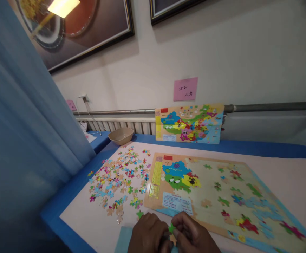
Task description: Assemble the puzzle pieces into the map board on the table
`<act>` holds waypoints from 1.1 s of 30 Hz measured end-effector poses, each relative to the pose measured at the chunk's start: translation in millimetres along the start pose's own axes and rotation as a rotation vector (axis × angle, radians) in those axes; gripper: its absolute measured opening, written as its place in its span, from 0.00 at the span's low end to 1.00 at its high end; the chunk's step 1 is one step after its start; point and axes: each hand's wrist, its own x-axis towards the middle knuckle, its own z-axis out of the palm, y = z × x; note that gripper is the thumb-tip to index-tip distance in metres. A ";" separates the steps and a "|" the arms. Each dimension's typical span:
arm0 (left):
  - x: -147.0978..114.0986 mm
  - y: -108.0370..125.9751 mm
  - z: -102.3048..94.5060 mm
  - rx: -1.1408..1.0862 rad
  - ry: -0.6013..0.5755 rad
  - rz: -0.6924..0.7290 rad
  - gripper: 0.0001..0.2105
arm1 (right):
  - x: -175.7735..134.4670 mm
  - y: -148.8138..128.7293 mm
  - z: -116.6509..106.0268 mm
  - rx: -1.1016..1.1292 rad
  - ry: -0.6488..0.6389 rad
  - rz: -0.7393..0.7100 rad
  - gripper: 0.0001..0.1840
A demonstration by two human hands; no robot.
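Near the front edge, my right hand [193, 233] pinches a green and tan jigsaw piece [171, 227] between thumb and fingers. Curled closed against the piece's left side is my left hand [144, 233]; its fingertips are partly hidden. Whether the green and tan parts are one piece or two joined, I cannot tell. Just beyond my hands lies a puzzle board [205, 191] with a partly filled map. Blue, green and yellow sections are joined at its left, while loose pieces and small clusters sit over its right. A green piece [139, 213] rests beside my left hand.
Many loose jigsaw pieces [121, 175] spread over the pale sheet at left. A tan plastic basin [121, 136] stands behind them. A printed map picture [189, 124] leans against the wall. A blue curtain [31, 105] hangs at far left. Under my hands is a light-blue item [122, 239].
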 end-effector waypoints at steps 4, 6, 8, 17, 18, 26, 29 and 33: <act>5.1 2.9 -4.3 0.014 -0.008 0.007 0.05 | 4.2 4.7 3.7 0.024 0.035 -0.019 0.11; 6.4 4.2 -6.8 0.014 -0.029 0.016 0.04 | 5.6 8.0 5.1 0.015 0.046 -0.039 0.10; 5.6 3.2 -8.3 0.022 -0.060 0.024 0.04 | 6.6 10.7 6.0 0.012 0.055 -0.049 0.09; 1.2 2.1 -9.3 -0.063 -0.144 -0.080 0.06 | 0.1 -8.8 2.6 0.125 0.140 -0.006 0.06; 2.8 6.1 -11.4 -0.082 -0.130 -0.102 0.07 | -1.0 -11.5 1.9 0.130 0.139 0.003 0.06; 14.3 20.2 -23.1 -0.116 -0.155 -0.133 0.11 | -1.1 -10.6 2.0 0.117 0.124 0.050 0.04; 11.8 16.4 -20.3 -0.098 -0.139 -0.097 0.12 | -1.2 -7.5 2.0 0.130 0.116 0.046 0.05; 5.9 8.3 -15.9 -0.091 -0.186 -0.101 0.10 | -0.4 -9.2 0.8 0.150 0.115 0.076 0.06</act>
